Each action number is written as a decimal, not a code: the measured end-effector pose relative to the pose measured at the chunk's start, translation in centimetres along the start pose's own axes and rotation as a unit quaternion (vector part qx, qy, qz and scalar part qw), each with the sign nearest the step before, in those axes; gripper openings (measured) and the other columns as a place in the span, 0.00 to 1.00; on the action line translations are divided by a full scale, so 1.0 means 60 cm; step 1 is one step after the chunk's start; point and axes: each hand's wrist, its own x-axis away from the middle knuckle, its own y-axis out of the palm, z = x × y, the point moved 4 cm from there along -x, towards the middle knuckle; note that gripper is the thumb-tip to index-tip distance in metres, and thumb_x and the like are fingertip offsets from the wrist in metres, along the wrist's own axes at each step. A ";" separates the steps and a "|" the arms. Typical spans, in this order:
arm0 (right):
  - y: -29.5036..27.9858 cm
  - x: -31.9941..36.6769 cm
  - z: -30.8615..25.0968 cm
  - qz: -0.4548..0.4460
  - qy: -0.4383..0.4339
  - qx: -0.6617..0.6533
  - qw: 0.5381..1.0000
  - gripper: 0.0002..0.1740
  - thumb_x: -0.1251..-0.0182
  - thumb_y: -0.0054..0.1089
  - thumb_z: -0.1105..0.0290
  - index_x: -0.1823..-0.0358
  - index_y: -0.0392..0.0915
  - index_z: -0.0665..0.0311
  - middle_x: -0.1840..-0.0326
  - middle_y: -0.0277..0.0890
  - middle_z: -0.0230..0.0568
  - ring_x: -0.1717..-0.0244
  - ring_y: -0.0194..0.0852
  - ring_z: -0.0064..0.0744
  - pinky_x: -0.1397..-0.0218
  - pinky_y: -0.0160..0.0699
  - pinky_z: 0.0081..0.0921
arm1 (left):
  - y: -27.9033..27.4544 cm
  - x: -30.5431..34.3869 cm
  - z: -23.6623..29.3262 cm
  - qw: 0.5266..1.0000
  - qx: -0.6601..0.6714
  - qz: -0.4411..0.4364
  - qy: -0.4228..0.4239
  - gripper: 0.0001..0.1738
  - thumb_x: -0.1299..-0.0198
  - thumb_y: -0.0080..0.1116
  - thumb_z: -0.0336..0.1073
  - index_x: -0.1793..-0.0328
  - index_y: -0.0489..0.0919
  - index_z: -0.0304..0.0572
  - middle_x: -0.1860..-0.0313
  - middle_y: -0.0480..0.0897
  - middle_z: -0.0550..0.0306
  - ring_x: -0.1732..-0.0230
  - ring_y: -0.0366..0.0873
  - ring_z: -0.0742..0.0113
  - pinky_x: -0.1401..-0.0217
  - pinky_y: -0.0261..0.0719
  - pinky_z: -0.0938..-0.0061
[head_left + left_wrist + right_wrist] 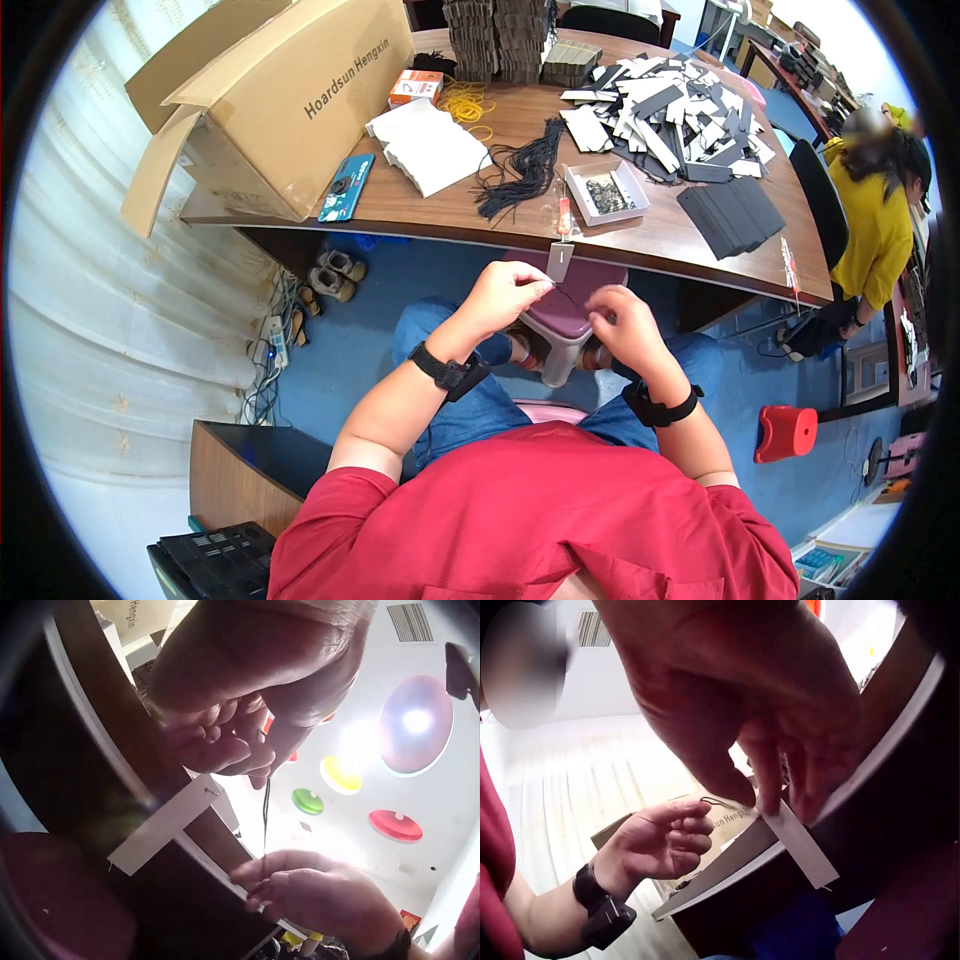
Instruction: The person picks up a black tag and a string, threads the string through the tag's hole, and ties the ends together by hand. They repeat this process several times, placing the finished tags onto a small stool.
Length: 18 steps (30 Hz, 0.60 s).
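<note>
My left hand point(505, 297) point(262, 675) point(664, 844) pinches a thin dark cord point(266, 810) point(720, 802) between thumb and fingertips. The cord runs across to my right hand point(630, 328) point(334, 904) point(742, 697), whose thumb and fingers are bent together around its other end. A pale rectangular tag point(560, 262) point(161, 829) point(802, 847) hangs at the table's front edge, just beyond my left fingertips in the head view. Above it, on the edge, is a red-and-clear piece point(564, 218). Overlapping fingers hide part of the cord.
On the table point(400, 212) are a tray of small parts point(610, 195), black cords point(522, 170), white sheets point(430, 150), loose black and white tags point(670, 115), dark strips point(733, 217) and a carton point(300, 100). A stool point(570, 310) stands below; a person in yellow point(875, 225) is right.
</note>
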 end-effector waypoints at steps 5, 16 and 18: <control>0.001 -0.029 -0.066 0.005 0.001 -0.085 0.996 0.13 0.42 0.59 0.77 0.54 0.79 0.65 0.58 0.79 0.49 0.63 0.81 0.41 0.58 0.78 0.29 | 0.031 -0.008 0.003 0.998 -0.024 -0.056 -0.023 0.09 0.40 0.60 0.33 0.62 0.84 0.34 0.75 0.79 0.63 0.75 0.71 0.79 0.71 0.70 0.82; 0.025 -0.036 -0.023 0.046 0.111 -0.046 0.992 0.07 0.43 0.63 0.71 0.63 0.82 0.65 0.71 0.81 0.46 0.70 0.82 0.40 0.65 0.78 0.31 | 0.024 -0.016 -0.017 0.990 0.119 -0.008 -0.073 0.08 0.39 0.58 0.32 0.58 0.82 0.36 0.69 0.80 0.63 0.73 0.74 0.78 0.68 0.75 0.83; 0.027 -0.034 -0.019 0.038 0.111 -0.062 0.991 0.09 0.43 0.64 0.71 0.62 0.82 0.65 0.70 0.81 0.46 0.70 0.82 0.36 0.65 0.77 0.30 | 0.024 -0.018 -0.019 0.996 0.062 -0.006 -0.064 0.07 0.40 0.59 0.31 0.60 0.82 0.36 0.69 0.79 0.62 0.71 0.74 0.76 0.65 0.75 0.80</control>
